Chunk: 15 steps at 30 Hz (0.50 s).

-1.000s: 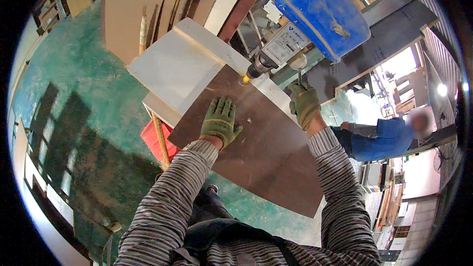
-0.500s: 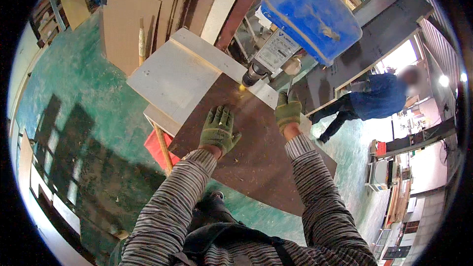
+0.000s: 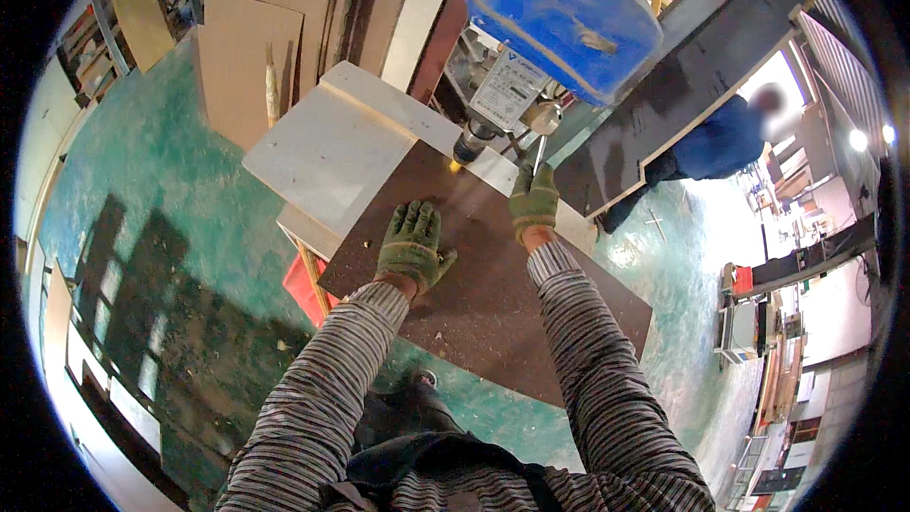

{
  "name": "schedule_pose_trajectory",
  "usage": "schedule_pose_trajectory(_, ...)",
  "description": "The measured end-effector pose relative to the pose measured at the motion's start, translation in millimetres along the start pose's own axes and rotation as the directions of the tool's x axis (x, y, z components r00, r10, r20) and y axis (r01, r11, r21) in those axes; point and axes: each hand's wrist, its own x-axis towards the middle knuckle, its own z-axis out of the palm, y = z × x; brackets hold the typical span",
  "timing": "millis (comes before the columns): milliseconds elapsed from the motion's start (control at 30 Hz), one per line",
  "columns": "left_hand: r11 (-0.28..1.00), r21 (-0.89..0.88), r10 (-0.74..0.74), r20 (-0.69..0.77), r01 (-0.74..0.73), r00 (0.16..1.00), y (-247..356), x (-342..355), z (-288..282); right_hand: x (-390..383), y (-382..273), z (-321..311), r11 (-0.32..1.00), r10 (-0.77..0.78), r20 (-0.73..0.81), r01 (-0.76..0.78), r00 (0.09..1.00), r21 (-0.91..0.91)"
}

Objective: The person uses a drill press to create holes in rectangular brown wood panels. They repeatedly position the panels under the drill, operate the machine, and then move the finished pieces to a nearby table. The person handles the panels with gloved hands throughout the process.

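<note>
Brown panel point(image 3: 502, 299) lies beneath the drill chuck point(image 3: 471, 143); left hand point(image 3: 413, 242) rests flat on it, right hand point(image 3: 534, 201) grasps the feed lever point(image 3: 540, 154). Apparently steadied by hand alone, it could spin if drilling snags.

Over the board point(image 3: 483, 322), an open lane is seen between left hand point(image 3: 410, 245) and right hand point(image 3: 534, 204). The board's far edge is obstructed by the chuck point(image 3: 473, 141); beyond that edge, passage is hindered by the lever point(image 3: 540, 153).
</note>
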Motion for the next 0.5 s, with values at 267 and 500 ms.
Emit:
schedule_pose_trajectory(267, 1.0, 0.022, 0.01, -0.045, -0.009, 0.999, 2, -1, 9, 21, -121, -95, 0.833, -0.086, 0.49, 0.332, 0.867, -0.442)
schedule_pose_trajectory(500, 0.998, 0.056, 0.005, 0.03, -0.007, 1.0, 9, -1, 1, 38, -132, -211, 0.833, -0.502, -0.031, 0.474, 0.864, -0.285)
